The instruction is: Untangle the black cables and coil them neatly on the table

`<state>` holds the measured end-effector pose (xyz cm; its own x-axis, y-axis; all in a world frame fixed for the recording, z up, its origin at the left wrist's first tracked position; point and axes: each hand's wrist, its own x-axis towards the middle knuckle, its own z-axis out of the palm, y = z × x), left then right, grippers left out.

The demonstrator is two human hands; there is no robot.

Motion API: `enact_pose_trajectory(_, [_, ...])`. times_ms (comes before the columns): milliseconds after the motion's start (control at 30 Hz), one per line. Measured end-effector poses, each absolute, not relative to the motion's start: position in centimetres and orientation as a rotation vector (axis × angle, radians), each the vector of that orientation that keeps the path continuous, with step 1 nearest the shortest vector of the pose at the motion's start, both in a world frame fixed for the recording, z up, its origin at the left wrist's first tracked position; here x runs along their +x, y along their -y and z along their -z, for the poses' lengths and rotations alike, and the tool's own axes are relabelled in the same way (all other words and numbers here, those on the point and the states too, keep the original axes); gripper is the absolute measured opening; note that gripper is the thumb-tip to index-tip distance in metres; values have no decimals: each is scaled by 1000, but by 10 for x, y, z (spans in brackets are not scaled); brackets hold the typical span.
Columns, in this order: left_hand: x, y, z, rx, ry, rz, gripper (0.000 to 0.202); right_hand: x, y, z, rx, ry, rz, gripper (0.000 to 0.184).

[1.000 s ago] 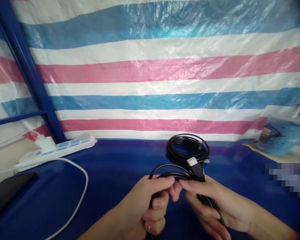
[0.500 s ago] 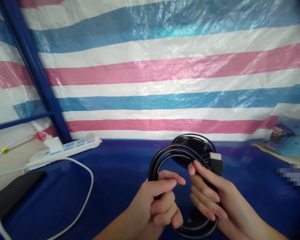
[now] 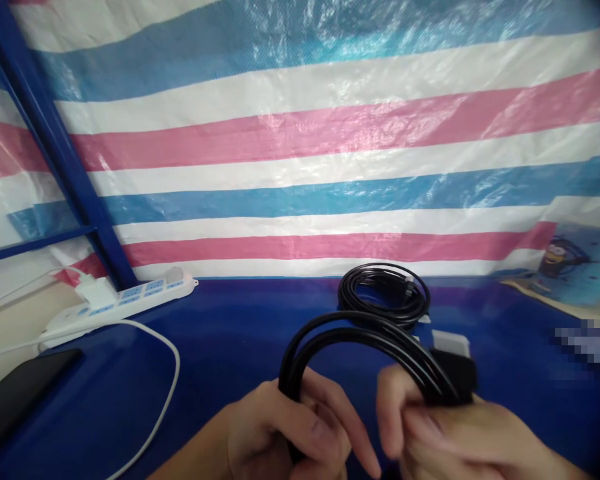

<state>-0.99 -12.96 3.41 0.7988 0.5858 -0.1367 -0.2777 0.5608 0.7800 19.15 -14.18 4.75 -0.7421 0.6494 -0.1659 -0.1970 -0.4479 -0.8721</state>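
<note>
A coiled black cable (image 3: 353, 325) arches between my two hands, its lower part out of sight behind them and below the frame. My left hand (image 3: 305, 430) is closed round the left side of the loops. On the right side, my right hand (image 3: 450, 433) grips the bundle close to a black connector (image 3: 457, 373) with a pale rectangular end (image 3: 450, 343). Behind the held loops, a second black cable coil (image 3: 347, 293) lies on the blue tabletop (image 3: 230, 347).
At the left a white power strip (image 3: 130, 303) holds a white plug (image 3: 97, 291). Its white cord (image 3: 176, 373) curves over the tabletop near a dark flat device (image 3: 27, 387). A striped plastic sheet (image 3: 305, 140) hangs behind. A cartoon-printed item (image 3: 580, 267) is at the right.
Both hands have moved lower and nearer with the cable. My right hand's fingers have closed on the bundle, and the connector has come down and to the right.
</note>
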Motion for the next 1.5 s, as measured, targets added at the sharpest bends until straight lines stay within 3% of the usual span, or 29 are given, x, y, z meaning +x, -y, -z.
enact_pose_trajectory(100, [-16, 126, -41, 832, -288, -556, 36, 188, 136, -43, -722, 1264, -2161, 22])
enact_pose_trajectory(233, [-18, 119, -44, 1069, -505, -695, 26, 182, 131, -43, -910, 1760, -1828, 22])
enact_pose_trajectory(433, [-9, 114, -45, 1561, -951, -974, 16, 178, 137, -42, -834, 2451, -886, 12])
enact_pose_trajectory(567, [-2, 107, -43, 939, -950, -1155, 44, 185, 138, -32, -860, 2566, -161, 5])
enact_pose_trajectory(633, [0, 106, -42, 686, -852, -1072, 41, 186, 135, -27, -812, 2599, 210, 13])
enact_pose_trajectory(733, [4, 112, -41, 680, -749, -982, 32, 183, 130, -15, -741, 2610, 516, 25])
enact_pose_trajectory(833, [7, 121, -42, 659, -761, -998, 15, 174, 130, -3, -724, 2628, 659, 21])
enact_pose_trajectory(967, [8, 126, -45, 569, -824, -936, 19, 168, 137, -2, -703, 2637, 717, 10])
enact_pose_trajectory(1200, [5, 125, -46, 416, -798, -1026, 16, 178, 134, -33, -382, 2455, 731, 39])
enact_pose_trajectory(1367, [-4, 125, -59, 564, -746, -1153, 8, 179, 129, -33, -586, 2263, 813, 36])
enact_pose_trajectory(1500, [-13, 120, -69, 688, -735, -1240, 7, 187, 126, -42, -847, 2118, 1022, 54])
